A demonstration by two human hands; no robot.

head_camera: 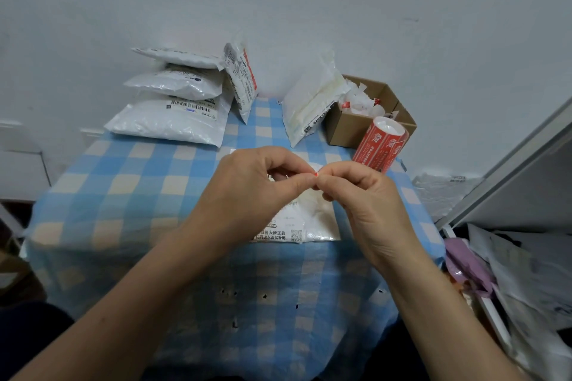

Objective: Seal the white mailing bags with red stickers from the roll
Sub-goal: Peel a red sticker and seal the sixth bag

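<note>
**packer_1:** ok, where are we with the red sticker (pixel 316 174)?

**packer_2:** We're pinching it from both sides, right above the flat mailing bag (pixel 312 219). Our left hand (pixel 257 182) has thumb and forefinger curled onto one end, and our right hand (pixel 368 204) does the same on the other. The fingertips of the two hands are almost touching. Only a tiny speck of red shows between them, so we can't tell how much of the sticker there is.

**packer_1:** and the bag?

**packer_2:** It lies flat on the blue checked tablecloth (pixel 139 182), print side up, mostly hidden under our hands. The near edge with the QR code pokes out below them.

**packer_1:** what about the rest?

**packer_2:** All relative to that flat bag:
- The sticker roll (pixel 382 145) stands tilted behind it to the right, its top end by the cardboard box (pixel 349 130).
- The box is also behind and to the right, with paper scraps inside.
- A leaning bag (pixel 309 105) is propped against the box, straight behind the flat bag.
- Behind it to the left, well apart, we've a stack of filled bags (pixel 173 114).
- An upright bag (pixel 241 80) with a red strip rests on the stack's right side.
</note>
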